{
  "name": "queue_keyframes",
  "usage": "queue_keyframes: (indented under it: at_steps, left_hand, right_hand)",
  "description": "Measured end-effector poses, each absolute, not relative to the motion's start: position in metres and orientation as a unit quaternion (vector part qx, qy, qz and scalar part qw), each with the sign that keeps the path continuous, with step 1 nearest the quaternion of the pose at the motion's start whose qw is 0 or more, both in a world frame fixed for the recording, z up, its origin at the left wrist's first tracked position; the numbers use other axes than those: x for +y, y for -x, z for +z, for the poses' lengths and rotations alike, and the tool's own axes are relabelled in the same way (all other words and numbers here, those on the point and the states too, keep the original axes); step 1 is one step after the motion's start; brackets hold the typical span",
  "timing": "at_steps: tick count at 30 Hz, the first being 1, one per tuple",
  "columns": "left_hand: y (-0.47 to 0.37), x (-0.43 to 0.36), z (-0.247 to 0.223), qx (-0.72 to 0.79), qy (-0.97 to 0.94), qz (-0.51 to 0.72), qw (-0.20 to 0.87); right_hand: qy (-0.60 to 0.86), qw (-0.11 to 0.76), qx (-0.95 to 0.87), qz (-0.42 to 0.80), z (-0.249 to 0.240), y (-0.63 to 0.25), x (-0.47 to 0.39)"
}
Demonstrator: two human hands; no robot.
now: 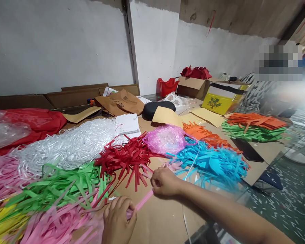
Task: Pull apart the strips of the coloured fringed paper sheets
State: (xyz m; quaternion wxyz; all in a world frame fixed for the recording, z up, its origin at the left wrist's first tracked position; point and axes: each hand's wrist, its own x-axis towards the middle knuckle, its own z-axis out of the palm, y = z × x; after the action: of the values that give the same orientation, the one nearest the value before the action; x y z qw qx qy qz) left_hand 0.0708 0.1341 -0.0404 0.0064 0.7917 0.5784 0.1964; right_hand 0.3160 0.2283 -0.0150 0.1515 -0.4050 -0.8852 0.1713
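A pink strip (144,200) runs between my two hands above the brown cardboard (157,220). My left hand (119,217), low in the view, is closed around one end of it. Closed on the other end is my right hand (165,181), a little farther up and to the right. Left of my left hand lies a heap of pink strips (56,220), with green strips (66,183) behind it. Dark red strips (127,156) are piled beyond my hands. Blue strips (210,162) lie to the right of my right hand.
A pink plastic bag (165,139) sits behind the red strips, near a black case (159,109). White cords (73,142) spread at the left. Orange strips (256,120) lie on green ones near a phone (247,149). A person (259,91) is at the far right.
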Motion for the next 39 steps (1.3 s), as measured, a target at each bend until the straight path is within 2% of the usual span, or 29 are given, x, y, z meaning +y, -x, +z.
queue_keyframes:
  at_steps: [4, 7, 12, 19, 23, 26, 30, 39]
  left_hand:
    - [-0.072, 0.129, -0.036, 0.533, -0.820, 0.205, -0.043]
    - [-0.081, 0.124, -0.030, 0.501, -0.828, 0.227, -0.108]
    - [-0.098, 0.126, -0.016, 0.508, -0.819, 0.246, -0.105]
    - [-0.106, 0.139, -0.013, 0.509, -0.824, 0.209, -0.134]
    - [-0.108, 0.139, -0.025, 0.499, -0.820, 0.222, -0.174]
    - [-0.104, 0.134, -0.032, 0.485, -0.824, 0.231, -0.181]
    - [-0.085, 0.124, -0.030, 0.493, -0.823, 0.239, -0.154]
    - [-0.077, 0.127, -0.029, 0.544, -0.798, 0.220, -0.138]
  right_hand:
    - [0.376, 0.160, -0.900, 0.154, -0.005, -0.322, 0.222]
    - [0.288, 0.178, -0.935, 0.101, 0.000, -0.328, 0.216]
    - [0.189, 0.165, -0.968, -0.007, -0.006, -0.323, 0.214]
    - [0.238, 0.168, -0.952, 0.094, -0.003, -0.320, 0.219]
    - [0.251, 0.180, -0.950, 0.053, -0.006, -0.309, 0.206]
    - [0.255, 0.152, -0.955, 0.007, -0.019, -0.305, 0.198]
    - [0.296, 0.145, -0.943, 0.041, -0.027, -0.315, 0.200]
    - [0.344, 0.098, -0.930, 0.083, -0.007, -0.306, 0.216]
